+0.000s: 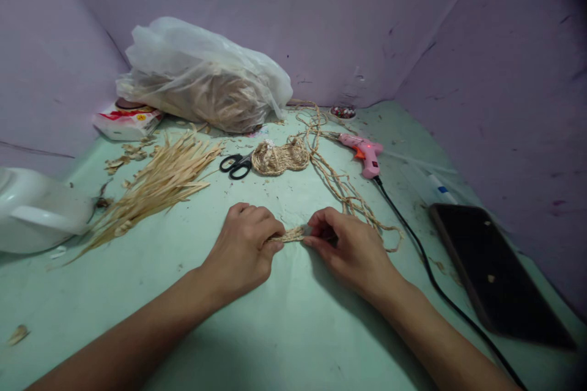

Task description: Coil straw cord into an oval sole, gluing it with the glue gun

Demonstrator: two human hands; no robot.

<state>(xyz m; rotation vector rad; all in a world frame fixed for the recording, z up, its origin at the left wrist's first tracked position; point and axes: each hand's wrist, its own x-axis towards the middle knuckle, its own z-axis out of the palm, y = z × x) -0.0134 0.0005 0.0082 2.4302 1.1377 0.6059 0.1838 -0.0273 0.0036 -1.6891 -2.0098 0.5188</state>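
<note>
Between my two hands runs a short piece of braided straw cord [293, 234], roughly level above the green tabletop. My left hand [250, 238] is closed around its left part, the thumb pressed against the fingers. With thumb and fingertips, my right hand [346, 247] pinches the cord's right end. Just beyond the hands lies a woven straw piece [280, 157] with two rounded lobes and a small whitish bit on top. Black-handled scissors [236, 166] touch or lie close to its left side. Long loose braided cord [337, 180] trails behind my right hand.
A pink glue gun [365, 153] with a black cable [413, 238] lies at right, near a dark phone [495, 275]. Dry straw strips [160, 177], a white jug [41, 211], a plastic bag [202, 79], a small box [128, 122] and a bead dish [343, 113] stand around.
</note>
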